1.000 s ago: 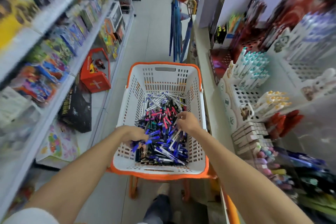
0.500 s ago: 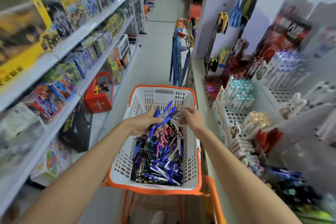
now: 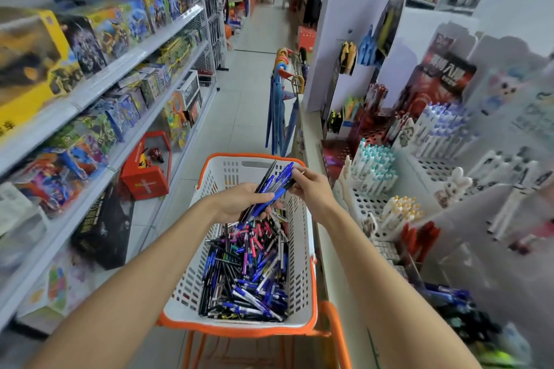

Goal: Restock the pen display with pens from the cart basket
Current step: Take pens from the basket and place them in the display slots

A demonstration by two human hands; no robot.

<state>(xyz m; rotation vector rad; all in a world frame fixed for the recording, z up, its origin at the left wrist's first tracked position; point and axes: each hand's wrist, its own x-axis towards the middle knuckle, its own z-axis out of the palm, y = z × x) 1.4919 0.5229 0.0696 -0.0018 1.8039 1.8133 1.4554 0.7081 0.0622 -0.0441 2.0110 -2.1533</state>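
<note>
A white cart basket (image 3: 305, 266) with an orange rim stands in front of me, holding a heap of loose pens (image 3: 248, 272), mostly blue, black and pink. My left hand (image 3: 239, 202) grips a bunch of blue pens (image 3: 274, 184) above the basket's far half. My right hand (image 3: 311, 189) pinches the upper ends of that same bunch. The pen display (image 3: 374, 177) of white perforated racks with upright pens runs along the counter to the right.
Toy shelves (image 3: 99, 93) line the left side of the aisle, with a red box (image 3: 147, 171) on the lowest shelf. Umbrellas (image 3: 281, 105) hang on a rack beyond the basket. The tiled aisle floor (image 3: 248, 75) stretches ahead.
Both hands rose out of the pen heap, the left lifting a bunch of blue pens; the right came over to pinch the bunch's tips. The camera view tilted up along the aisle.
</note>
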